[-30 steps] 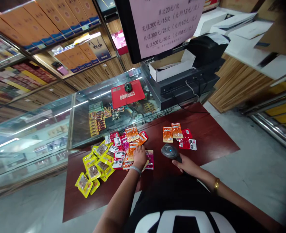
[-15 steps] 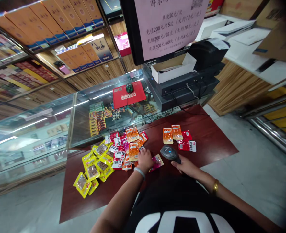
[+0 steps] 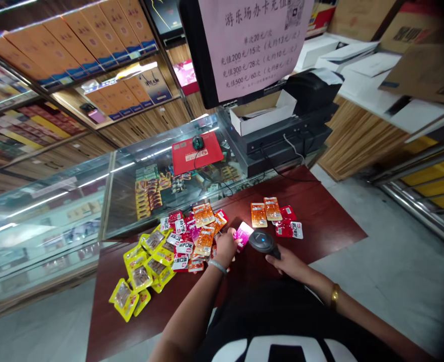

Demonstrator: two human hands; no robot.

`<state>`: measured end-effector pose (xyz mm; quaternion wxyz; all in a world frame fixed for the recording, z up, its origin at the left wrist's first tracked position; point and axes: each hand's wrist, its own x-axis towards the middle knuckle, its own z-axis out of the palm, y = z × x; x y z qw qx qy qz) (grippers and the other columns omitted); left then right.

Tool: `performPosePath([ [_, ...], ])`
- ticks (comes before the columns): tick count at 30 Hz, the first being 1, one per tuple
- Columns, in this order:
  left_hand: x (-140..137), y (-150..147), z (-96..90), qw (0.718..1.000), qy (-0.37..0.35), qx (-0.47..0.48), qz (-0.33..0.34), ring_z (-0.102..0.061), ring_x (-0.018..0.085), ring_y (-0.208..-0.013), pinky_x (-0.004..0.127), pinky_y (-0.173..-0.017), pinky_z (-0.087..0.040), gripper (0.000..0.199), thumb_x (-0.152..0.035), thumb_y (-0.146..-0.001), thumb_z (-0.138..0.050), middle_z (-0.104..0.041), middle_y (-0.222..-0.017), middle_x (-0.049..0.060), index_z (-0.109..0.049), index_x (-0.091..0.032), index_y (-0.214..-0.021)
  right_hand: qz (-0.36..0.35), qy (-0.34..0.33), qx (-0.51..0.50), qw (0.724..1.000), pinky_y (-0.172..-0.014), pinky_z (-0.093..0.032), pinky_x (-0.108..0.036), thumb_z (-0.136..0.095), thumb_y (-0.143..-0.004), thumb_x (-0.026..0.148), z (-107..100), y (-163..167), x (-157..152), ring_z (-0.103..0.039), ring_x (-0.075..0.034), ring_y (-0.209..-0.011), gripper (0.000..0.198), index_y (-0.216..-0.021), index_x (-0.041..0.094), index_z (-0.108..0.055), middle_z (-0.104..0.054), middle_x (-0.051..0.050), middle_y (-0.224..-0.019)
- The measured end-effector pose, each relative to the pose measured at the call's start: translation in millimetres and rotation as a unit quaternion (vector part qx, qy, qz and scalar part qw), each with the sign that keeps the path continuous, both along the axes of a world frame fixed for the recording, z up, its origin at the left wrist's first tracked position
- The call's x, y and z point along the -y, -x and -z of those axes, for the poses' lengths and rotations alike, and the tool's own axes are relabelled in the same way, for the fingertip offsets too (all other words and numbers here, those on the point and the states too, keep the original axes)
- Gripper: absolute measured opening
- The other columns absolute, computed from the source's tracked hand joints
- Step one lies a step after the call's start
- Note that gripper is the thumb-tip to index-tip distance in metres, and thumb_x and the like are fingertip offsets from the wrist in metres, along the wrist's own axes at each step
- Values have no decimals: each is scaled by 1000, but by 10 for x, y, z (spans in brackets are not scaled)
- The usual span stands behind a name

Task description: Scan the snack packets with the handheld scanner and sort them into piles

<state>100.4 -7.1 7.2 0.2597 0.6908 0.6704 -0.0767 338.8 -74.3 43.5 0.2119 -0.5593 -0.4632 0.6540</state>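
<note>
My left hand (image 3: 226, 247) grips a pink snack packet (image 3: 243, 235) by its left side, tilted up off the table. Just to the right, my right hand (image 3: 285, 260) is wrapped around the handle of a dark barcode scanner (image 3: 263, 242), whose head points toward the packet and shows a small blue light. Left of my left hand lies a heap of red-and-white packets (image 3: 180, 261) and orange packets (image 3: 205, 240). Yellow packets (image 3: 140, 275) are piled further left. Beyond the scanner sit two orange packets (image 3: 258, 215) and a few red packets (image 3: 284, 229).
The dark red tabletop (image 3: 331, 221) meets a glass display counter (image 3: 125, 201). On the counter are a red mouse pad (image 3: 210, 151), a mouse (image 3: 198, 143), a black cash drawer unit (image 3: 259, 146) with a white box (image 3: 259, 123), and a monitor bearing a pink sign (image 3: 255, 50). A metal railing (image 3: 406, 206) stands at right.
My left hand has lifted the pink packet from the table and brought it up to the scanner's head. The right hand still holds the scanner in nearly the same place. The view has shifted slightly.
</note>
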Motion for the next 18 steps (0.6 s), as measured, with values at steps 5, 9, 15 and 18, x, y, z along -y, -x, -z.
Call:
performPosePath([
  [5,-80,-99,58,997,-16,58,-46,-67,22,-104,32,-93,-38,38,-41,-85,-66,-74,-104,6,-58,-23,-118,12,-14,5,1000,-43,-37,-23,-66,-79,61,-2,-1,-36,-46,-11,-42,61,-119,17,-55,-52,8,-56],
  [9,-60,-59,74,997,-26,67,-36,-69,22,-95,34,-92,-41,30,-32,-85,-64,-74,-95,5,-61,-22,-113,35,-6,9,999,-42,-37,-23,-65,-79,62,55,-21,-26,-46,-10,-40,61,-118,16,-53,-51,8,-54],
  [15,-100,-267,62,967,-9,248,-58,-66,18,-104,33,-95,-47,40,-24,-86,-61,-70,-114,7,-56,-22,-125,44,4,3,999,-42,-36,-23,-65,-76,65,23,-36,-2,-46,-11,-40,60,-110,18,-53,-50,9,-52],
  [18,-52,-245,7,966,-1,257,-12,-62,19,-111,35,-99,-47,51,-22,-85,-62,-66,-123,8,-50,-24,-134,39,6,10,999,-42,-36,-23,-65,-75,66,-18,-10,-20,-46,-11,-39,62,-112,17,-53,-49,10,-52],
])
